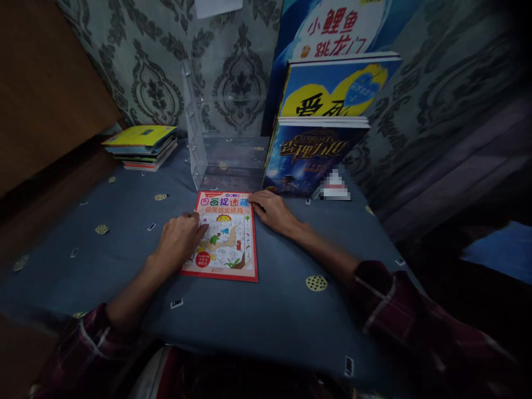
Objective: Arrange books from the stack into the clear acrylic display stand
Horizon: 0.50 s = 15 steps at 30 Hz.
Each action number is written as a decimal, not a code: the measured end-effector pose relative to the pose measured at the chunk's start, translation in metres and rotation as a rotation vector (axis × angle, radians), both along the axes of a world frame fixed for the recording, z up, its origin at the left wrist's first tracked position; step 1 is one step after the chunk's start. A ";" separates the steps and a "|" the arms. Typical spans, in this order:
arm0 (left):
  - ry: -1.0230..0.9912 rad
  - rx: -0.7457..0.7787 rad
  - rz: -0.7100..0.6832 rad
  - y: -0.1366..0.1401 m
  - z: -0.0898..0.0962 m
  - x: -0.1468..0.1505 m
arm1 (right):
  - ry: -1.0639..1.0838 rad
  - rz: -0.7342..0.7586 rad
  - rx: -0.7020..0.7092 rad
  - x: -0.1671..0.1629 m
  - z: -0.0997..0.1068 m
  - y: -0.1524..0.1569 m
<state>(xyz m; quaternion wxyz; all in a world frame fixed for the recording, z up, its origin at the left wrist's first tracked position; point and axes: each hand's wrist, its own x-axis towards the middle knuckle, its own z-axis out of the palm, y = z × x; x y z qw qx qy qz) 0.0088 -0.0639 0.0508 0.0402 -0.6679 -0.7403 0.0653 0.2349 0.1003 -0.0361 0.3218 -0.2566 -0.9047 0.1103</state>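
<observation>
A thin picture book with a red border and colourful Chinese lettering lies flat on the blue-grey cloth, cover up. My left hand grips its left edge; the thumb rests on the cover and the other fingers are curled. At the upper right corner, my right hand holds the book with bent fingertips. Just behind the book stands a clear acrylic rack with stepped tiers. Upright books fill its right side: a dark blue one in front, then a blue and yellow one, then a tall blue one.
A stack of books with a yellow one on top lies at the back left. A small pixelated object sits by the rack's right front. Patterned wallpaper rises behind the cloth-covered table. Brown wood borders the left.
</observation>
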 end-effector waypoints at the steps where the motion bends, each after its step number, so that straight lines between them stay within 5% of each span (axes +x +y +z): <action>1: 0.003 -0.016 0.010 0.000 0.002 0.001 | -0.013 -0.005 0.004 0.000 0.000 -0.001; 8: 0.077 0.028 -0.054 -0.004 0.004 0.008 | -0.060 0.013 0.001 0.002 0.005 -0.020; 15: -0.175 0.181 -0.788 -0.039 -0.019 0.031 | 0.018 0.163 -0.069 0.017 0.012 -0.068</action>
